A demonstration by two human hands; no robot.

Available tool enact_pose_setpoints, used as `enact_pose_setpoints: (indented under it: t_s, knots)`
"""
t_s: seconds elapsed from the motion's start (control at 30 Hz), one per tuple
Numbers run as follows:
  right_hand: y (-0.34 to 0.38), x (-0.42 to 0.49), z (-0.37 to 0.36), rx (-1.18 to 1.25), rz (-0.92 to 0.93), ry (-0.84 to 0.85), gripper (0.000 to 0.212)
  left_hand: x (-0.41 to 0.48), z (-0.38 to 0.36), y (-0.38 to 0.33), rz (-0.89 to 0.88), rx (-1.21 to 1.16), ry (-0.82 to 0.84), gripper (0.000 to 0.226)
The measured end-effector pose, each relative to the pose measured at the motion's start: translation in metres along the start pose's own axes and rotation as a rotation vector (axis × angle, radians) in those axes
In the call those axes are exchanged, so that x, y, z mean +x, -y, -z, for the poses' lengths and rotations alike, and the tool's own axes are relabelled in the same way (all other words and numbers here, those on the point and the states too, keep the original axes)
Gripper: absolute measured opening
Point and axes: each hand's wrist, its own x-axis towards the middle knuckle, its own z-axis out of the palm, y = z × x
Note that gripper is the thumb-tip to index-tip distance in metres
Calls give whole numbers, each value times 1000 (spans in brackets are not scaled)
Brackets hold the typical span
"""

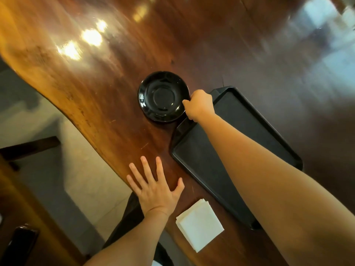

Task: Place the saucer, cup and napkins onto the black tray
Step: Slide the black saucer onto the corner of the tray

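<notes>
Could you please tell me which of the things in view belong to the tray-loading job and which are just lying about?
Belonging to the job:
black saucer, right hand gripping its rim
white napkins, untouched on the table
black tray, nothing on it yet
No cup is in view.

Just there:
wooden table, left hand flat on it
dark object at bottom left, too unclear to name

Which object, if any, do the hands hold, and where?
The right hand grips the black saucer at its rim, beside the tray; the left hand rests flat, holding nothing.
</notes>
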Motion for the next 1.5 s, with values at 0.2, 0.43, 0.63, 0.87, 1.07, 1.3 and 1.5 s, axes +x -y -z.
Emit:
enact_pose_setpoints:
  t_s: [0.2,0.43,0.63,0.87,1.07,1.3,1.5]
  knots:
    - [4,-4,6,240,-84,143,32,0,1,-1,7,10,-13,100]
    - [1,-26,4,527,-119,139,42,2,-3,0,30,-2,-11,102]
    - [-33,-60,15,712,-143,73,39,-3,-1,-1,6,14,-9,101]
    - [-78,-88,27,929,-220,-23,22,-4,0,-2,18,23,4,101]
    - [-122,-99,36,1085,-357,-119,28,-4,-1,-2,31,52,20,101]
    - [-149,-98,38,1196,-477,-172,16,-4,-1,-3,41,59,19,100]
    - [-158,-90,30,1265,-578,-195,14,-5,-3,-3,45,70,24,101]
